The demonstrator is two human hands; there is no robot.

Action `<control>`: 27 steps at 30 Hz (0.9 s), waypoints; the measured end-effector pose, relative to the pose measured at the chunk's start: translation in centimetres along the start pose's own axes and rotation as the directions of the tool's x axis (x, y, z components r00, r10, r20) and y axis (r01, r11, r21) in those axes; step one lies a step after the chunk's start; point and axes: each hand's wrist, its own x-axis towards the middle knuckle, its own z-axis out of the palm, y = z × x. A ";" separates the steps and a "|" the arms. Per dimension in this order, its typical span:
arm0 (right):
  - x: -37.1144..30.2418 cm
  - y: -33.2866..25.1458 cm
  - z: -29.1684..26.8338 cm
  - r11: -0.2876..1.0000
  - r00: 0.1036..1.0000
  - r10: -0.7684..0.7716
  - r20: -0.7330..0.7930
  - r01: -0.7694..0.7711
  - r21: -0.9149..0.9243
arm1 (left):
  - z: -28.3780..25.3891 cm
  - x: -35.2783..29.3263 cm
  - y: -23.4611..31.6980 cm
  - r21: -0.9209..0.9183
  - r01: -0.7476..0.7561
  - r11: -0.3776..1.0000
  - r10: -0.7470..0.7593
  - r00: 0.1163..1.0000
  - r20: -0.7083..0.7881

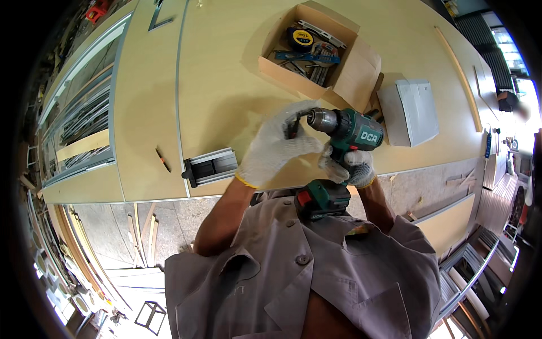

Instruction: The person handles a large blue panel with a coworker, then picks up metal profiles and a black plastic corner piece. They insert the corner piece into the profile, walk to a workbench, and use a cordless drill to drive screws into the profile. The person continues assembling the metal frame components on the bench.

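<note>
My right hand [353, 166], in a white knit glove with a yellow cuff, is wrapped round the handle of a green and black cordless drill [361, 131]. The drill lies across in front of my chest, its silver chuck [324, 120] pointing left and its battery [324, 199] close to my shirt. My left hand [276, 141], gloved the same way, is closed at the chuck's front end. A small dark piece [292, 127] shows between its fingers; its exact kind cannot be made out. Whether that piece touches the chuck is unclear.
An open cardboard box [271, 66] beyond the drill holds a tape measure [301, 39] and several small tools. A white box [416, 110] stands to its right. A short aluminium profile [220, 164] with black fittings and a thin pen-like item [163, 160] lie at left on the table [220, 73].
</note>
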 end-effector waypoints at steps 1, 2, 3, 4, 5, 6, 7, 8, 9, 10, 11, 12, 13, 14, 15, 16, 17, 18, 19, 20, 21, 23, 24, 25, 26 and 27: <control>0.3 0.1 0.3 1.000 1.000 -0.005 -0.011 0.005 0.007 | 0.8 0.1 -0.2 -0.076 -0.013 0.997 0.012 1.000 -0.021; 0.4 0.3 0.9 0.999 0.998 -0.026 -0.050 0.027 0.030 | 0.9 0.3 -0.5 -0.144 -0.003 0.990 -0.003 0.999 -0.042; 0.5 0.4 1.5 0.997 0.995 -0.046 -0.089 0.051 0.052 | 1.0 0.7 -1.0 -0.211 0.006 0.977 -0.019 0.998 -0.062; 0.8 0.1 2.1 0.999 0.988 -0.046 -0.146 0.047 0.007 | 1.0 1.1 -1.6 -0.277 0.014 0.961 -0.038 0.996 -0.082; 1.2 -0.2 2.6 0.998 0.977 -0.051 -0.205 0.045 -0.033 | 0.8 1.4 -2.1 -0.291 0.021 0.956 -0.060 0.990 -0.128; 1.4 -0.3 3.0 0.997 0.963 -0.057 -0.262 0.039 -0.073 | 0.6 1.4 -2.4 -0.324 0.023 0.946 -0.071 0.988 -0.138; 1.3 -0.1 3.2 0.996 0.956 -0.044 -0.290 0.018 -0.092 | 0.6 1.3 -2.6 -0.357 0.023 0.934 -0.082 0.985 -0.149; 1.4 0.2 3.2 0.991 0.941 -0.075 -0.329 0.033 -0.130 | 0.5 1.3 -2.6 -0.387 0.017 0.922 -0.089 0.982 -0.168; 1.4 0.7 3.1 0.985 0.925 -0.105 -0.366 0.046 -0.168 | 0.4 1.4 -2.7 -0.396 0.023 0.918 -0.092 0.984 -0.156; 1.3 1.1 3.1 0.977 0.906 -0.136 -0.401 0.055 -0.206 | 0.3 1.4 -2.9 -0.404 0.028 0.914 -0.094 0.985 -0.145; 1.3 1.1 3.1 0.970 0.915 -0.134 -0.381 0.043 -0.237 | 0.2 1.4 -3.0 -0.413 0.031 0.910 -0.095 0.986 -0.135; 1.2 1.0 3.1 0.963 0.923 -0.132 -0.361 0.032 -0.269 | 0.2 1.4 -3.0 -0.416 0.037 0.908 -0.100 0.986 -0.131; 1.1 1.0 3.1 0.953 0.931 -0.128 -0.341 0.021 -0.301 | 0.2 1.4 -3.1 -0.419 0.042 0.907 -0.104 0.987 -0.126; 1.1 1.2 3.1 0.961 0.932 -0.128 -0.338 0.031 -0.276 | 0.3 1.3 -3.1 -0.421 0.046 0.906 -0.107 0.986 -0.124; 1.2 1.3 3.1 0.967 0.934 -0.127 -0.335 0.042 -0.251 | 0.3 1.3 -3.0 -0.403 0.038 0.914 -0.098 0.987 -0.131; 1.2 1.5 3.2 0.973 0.935 -0.127 -0.332 0.052 -0.226 | 0.3 1.3 -3.0 -0.386 0.030 0.922 -0.089 0.987 -0.137; 1.2 1.5 3.3 0.974 0.937 -0.123 -0.328 0.051 -0.221 | 0.3 1.2 -3.0 -0.369 0.023 0.929 -0.081 0.986 -0.143; 1.2 1.4 3.6 0.975 0.939 -0.120 -0.324 0.050 -0.216 | 0.4 1.1 -2.9 -0.344 0.009 0.939 -0.058 0.990 -0.132; 1.2 1.4 3.7 0.976 0.941 -0.116 -0.319 0.049 -0.211 | 0.5 0.8 -2.7 -0.318 -0.005 0.948 -0.035 0.992 -0.120; 1.0 1.6 3.5 0.984 0.956 -0.095 -0.278 0.048 -0.173 | 0.7 0.7 -2.5 -0.294 -0.018 0.956 -0.013 0.995 -0.103; 0.8 2.0 2.8 0.990 0.969 -0.076 -0.235 0.045 -0.134 | 0.9 0.5 -2.1 -0.275 -0.005 0.961 -0.020 0.996 -0.088; 0.7 2.2 2.2 0.999 0.985 -0.032 -0.169 0.026 -0.041 | 1.1 0.2 -1.5 -0.236 0.020 0.972 -0.036 0.997 -0.063; 0.6 2.1 2.2 0.999 0.986 -0.031 -0.165 0.025 -0.037 | 1.1 0.2 -1.5 -0.222 0.027 0.975 -0.043 0.997 -0.066; 0.6 2.0 2.3 0.999 0.986 -0.030 -0.161 0.025 -0.032 | 1.1 0.2 -1.5 -0.208 0.034 0.978 -0.049 0.996 -0.069; 0.6 1.9 2.4 0.999 0.987 -0.029 -0.159 0.025 -0.028 | 1.1 0.2 -1.5 -0.194 0.043 0.980 -0.057 0.996 -0.071; 0.6 2.0 2.4 0.999 0.988 -0.027 -0.149 0.024 -0.020 | 1.1 0.2 -1.4 -0.190 0.038 0.981 -0.052 0.996 -0.067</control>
